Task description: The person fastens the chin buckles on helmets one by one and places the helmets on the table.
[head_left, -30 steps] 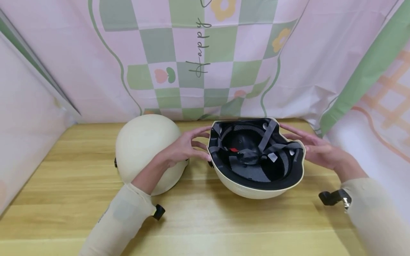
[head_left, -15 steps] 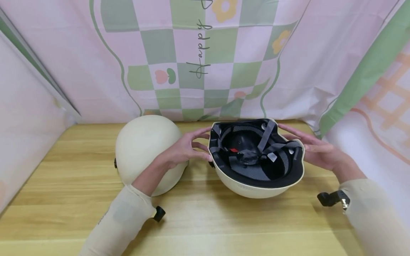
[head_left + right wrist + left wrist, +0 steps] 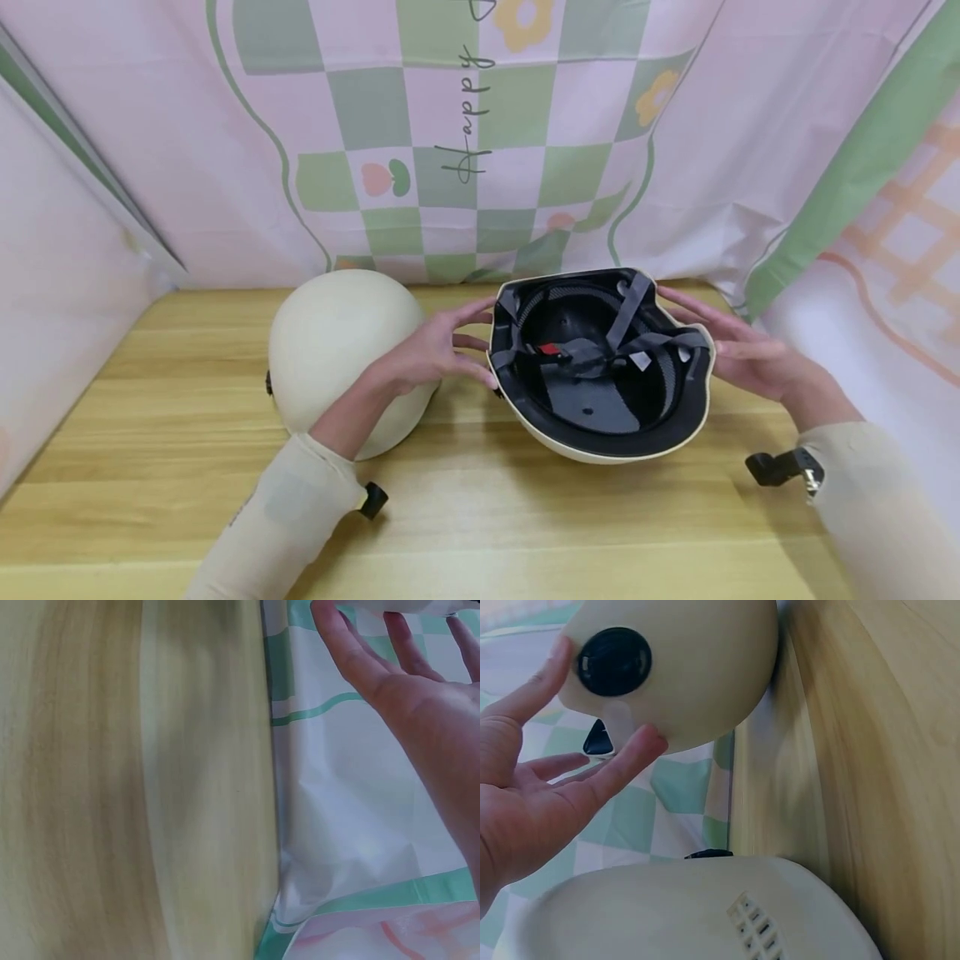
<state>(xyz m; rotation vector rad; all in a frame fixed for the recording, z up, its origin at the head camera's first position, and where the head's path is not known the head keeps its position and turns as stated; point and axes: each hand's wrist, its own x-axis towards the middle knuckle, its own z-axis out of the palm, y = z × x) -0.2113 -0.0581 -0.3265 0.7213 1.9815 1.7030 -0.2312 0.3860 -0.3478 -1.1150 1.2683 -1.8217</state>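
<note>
An upturned cream helmet (image 3: 592,367) shows its black padded inside, grey straps and a red tab in the head view. My left hand (image 3: 427,350) holds its left side, thumb in front and fingers behind. On the opposite side my right hand (image 3: 750,358) grips the shell edge with spread fingers. In the left wrist view, fingertips touch the shell beside a black round fitting (image 3: 615,661). The right wrist view catches only a sliver of the shell (image 3: 420,606) above the fingertips. A second cream helmet (image 3: 337,350) rests dome up behind my left forearm.
Both helmets are over a wooden table (image 3: 450,517). A patterned curtain (image 3: 442,125) hangs along its back edge, with more cloth at both sides. Black wrist mounts (image 3: 372,500) stick out from the cream sleeves (image 3: 300,508).
The held helmet has tilted over half a second: its far edge rose and its opening now faces more toward me. Both hands stay at its sides; the other helmet has not moved.
</note>
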